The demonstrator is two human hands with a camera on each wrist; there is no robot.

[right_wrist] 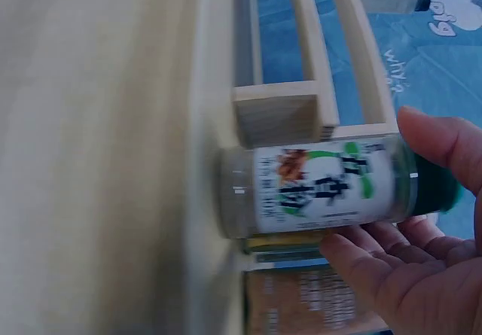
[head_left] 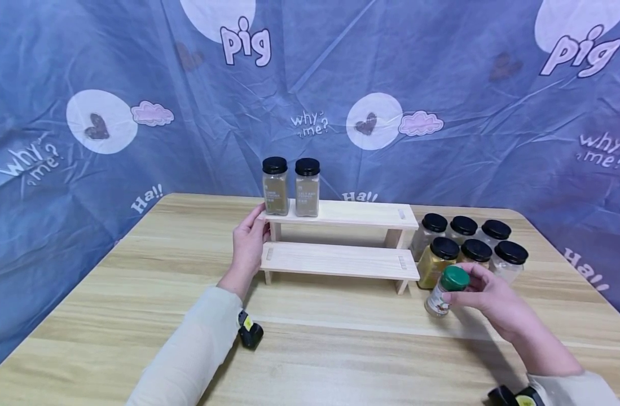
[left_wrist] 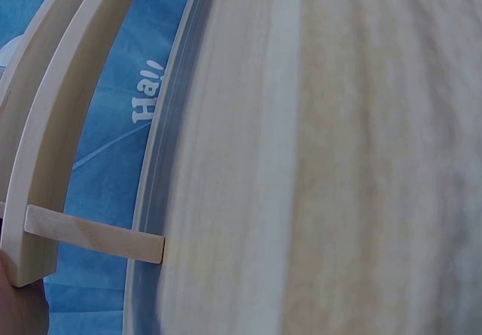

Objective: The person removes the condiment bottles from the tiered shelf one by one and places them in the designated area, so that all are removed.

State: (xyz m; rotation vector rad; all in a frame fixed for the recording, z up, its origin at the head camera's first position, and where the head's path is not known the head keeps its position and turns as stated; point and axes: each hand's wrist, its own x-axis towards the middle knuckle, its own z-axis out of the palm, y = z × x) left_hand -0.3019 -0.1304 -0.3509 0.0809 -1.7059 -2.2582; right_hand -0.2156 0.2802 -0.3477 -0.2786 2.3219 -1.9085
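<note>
My right hand (head_left: 492, 299) grips a small spice jar (head_left: 438, 300) with a green lid, thumb on one side and fingers on the other. The jar tilts slightly in front of the black-lidded jars. In the right wrist view the label of this spice jar (right_wrist: 324, 187) faces the camera. My left hand (head_left: 250, 239) holds the left end of a two-tier wooden shelf rack (head_left: 340, 259). Only part of the left hand (left_wrist: 22, 305) shows in the left wrist view, at the end of a board. Two black-lidded spice jars, one (head_left: 276, 189) beside the other (head_left: 307, 189), stand upright at the left of the upper tier.
Several black-lidded jars (head_left: 444, 248) stand in two rows just right of the rack, some with yellow or brown contents. All this is on a wood-grain table (head_left: 315, 361). A blue printed cloth (head_left: 213, 141) hangs behind and around the table.
</note>
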